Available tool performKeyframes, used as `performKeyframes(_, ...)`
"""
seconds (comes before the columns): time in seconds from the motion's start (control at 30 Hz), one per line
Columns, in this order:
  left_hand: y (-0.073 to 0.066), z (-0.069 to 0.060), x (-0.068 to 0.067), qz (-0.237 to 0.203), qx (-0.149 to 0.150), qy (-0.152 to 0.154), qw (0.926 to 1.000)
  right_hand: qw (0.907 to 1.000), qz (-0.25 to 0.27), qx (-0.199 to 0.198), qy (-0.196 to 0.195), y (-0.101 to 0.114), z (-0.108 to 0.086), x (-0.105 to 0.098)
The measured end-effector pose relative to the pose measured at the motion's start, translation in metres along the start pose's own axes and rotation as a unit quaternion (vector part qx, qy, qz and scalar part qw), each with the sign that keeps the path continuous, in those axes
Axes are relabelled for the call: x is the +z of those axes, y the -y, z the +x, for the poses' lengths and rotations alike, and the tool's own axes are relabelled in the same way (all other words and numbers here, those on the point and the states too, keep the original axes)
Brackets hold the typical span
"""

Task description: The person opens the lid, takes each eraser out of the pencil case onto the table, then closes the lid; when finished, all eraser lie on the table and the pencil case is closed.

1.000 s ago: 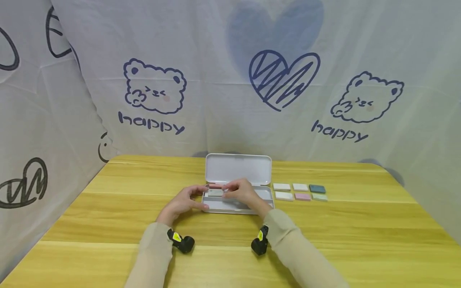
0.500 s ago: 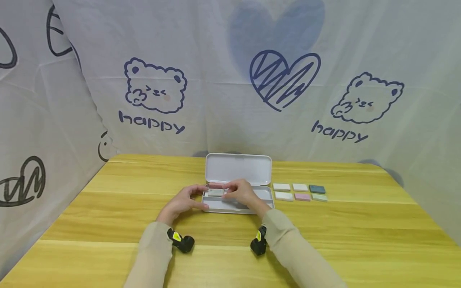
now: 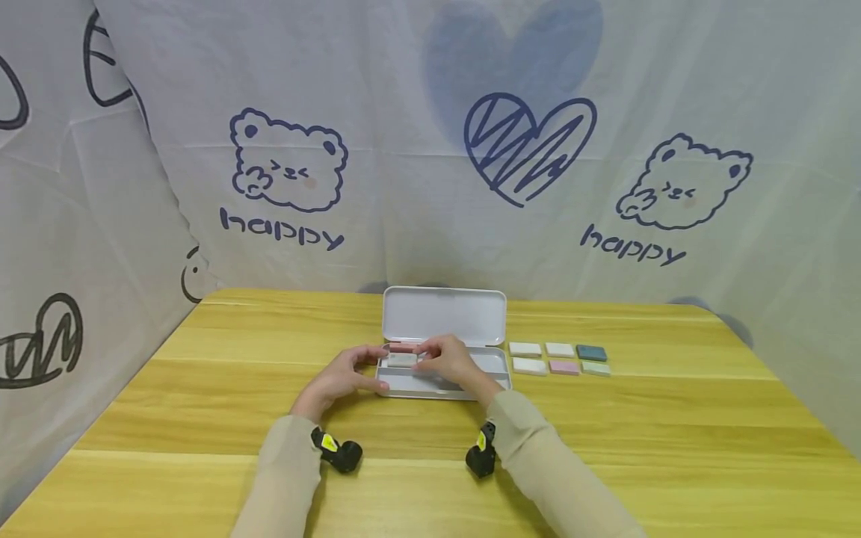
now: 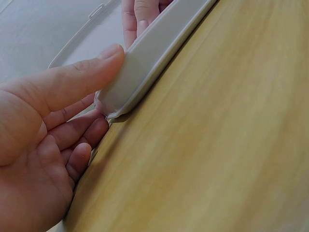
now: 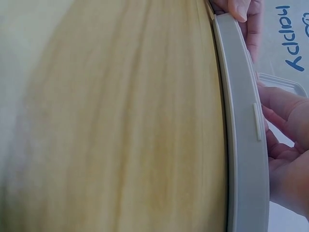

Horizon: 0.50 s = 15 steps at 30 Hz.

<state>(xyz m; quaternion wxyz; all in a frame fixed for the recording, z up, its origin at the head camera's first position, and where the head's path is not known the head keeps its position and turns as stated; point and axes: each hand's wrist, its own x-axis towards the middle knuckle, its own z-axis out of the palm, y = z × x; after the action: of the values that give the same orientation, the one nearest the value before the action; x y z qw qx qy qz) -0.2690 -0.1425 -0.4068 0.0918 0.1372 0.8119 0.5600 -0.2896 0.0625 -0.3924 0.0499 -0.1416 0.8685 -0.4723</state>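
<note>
A white pencil case (image 3: 444,384) lies on the table with its lid raised. My left hand (image 3: 339,379) grips the case's left end; in the left wrist view its thumb (image 4: 91,72) lies on the case's outer wall and the other fingers are at the corner. Inside, at the left of the rear compartment, are a pale grey-white eraser (image 3: 403,360) and a reddish-pink block (image 3: 402,347) behind it. My right hand (image 3: 455,361) reaches into the case, thumb and fingers bent, pinching the pale eraser's right end. In the right wrist view the case wall hides its fingertips.
Right of the case, two short rows of small blocks stand on the wooden table (image 3: 673,418): several white ones (image 3: 525,349), a blue one (image 3: 592,353), a pink one (image 3: 563,367) and a pale green one (image 3: 596,368). A printed cloth (image 3: 403,224) hangs behind.
Almost nothing differs. Both hands keep their places at the case, and the right wrist has shifted very slightly to the left.
</note>
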Motion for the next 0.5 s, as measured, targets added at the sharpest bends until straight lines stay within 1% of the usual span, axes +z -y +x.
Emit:
performKeyframes(0.17,-0.0023,0.0000,0.0002,-0.001,-0.004,-0.001,1.0000,1.0000,0.001,0.004,-0.003,0.0004,-0.0007,-0.0008)
performKeyframes(0.27,-0.0034,-0.0004,0.0002,-0.003,-0.005,0.000,1.0000,1.0000,0.002,-0.002,-0.004,0.0004,-0.0016,-0.0017)
performKeyframes(0.5,-0.0028,-0.0005,-0.0004,-0.006,-0.010,0.002,0.9999,0.9995,0.026,-0.016,-0.010,0.0013,-0.0038,-0.0046)
